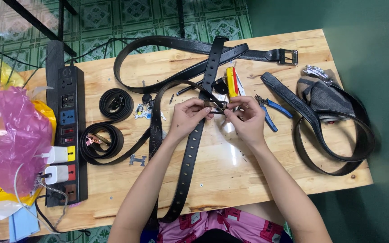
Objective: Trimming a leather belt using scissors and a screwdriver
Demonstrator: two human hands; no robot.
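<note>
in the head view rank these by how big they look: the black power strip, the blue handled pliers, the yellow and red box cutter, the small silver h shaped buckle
Largest to smallest as they look:
1. black power strip
2. blue-handled pliers
3. yellow and red box cutter, close to the pliers in length, so that pair is unsure
4. silver H-shaped buckle

All lie on the same wooden table.
</note>
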